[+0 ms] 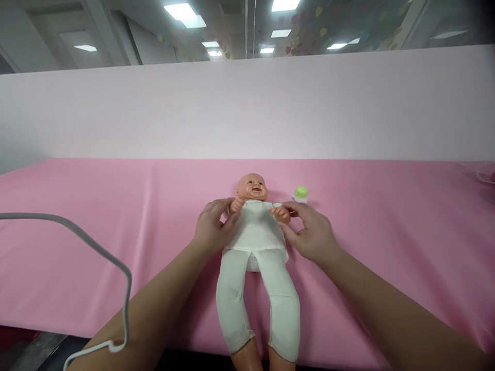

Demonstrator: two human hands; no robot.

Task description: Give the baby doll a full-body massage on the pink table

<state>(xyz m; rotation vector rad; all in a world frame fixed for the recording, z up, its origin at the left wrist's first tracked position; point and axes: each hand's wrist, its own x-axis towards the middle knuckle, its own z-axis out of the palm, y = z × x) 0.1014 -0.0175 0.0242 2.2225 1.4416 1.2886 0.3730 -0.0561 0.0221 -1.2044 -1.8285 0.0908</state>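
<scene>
Head view: doll supine, head away.

Lying on one pink table is one baby doll in white clothes, with two bare hands, the left hand and the right hand, resting at its sides, one green-capped bottle standing near its head, and one grey cable hanging across the left.

Pink table wide open L & R of doll; bottle, maybe touching right hand, crowds that side.
</scene>
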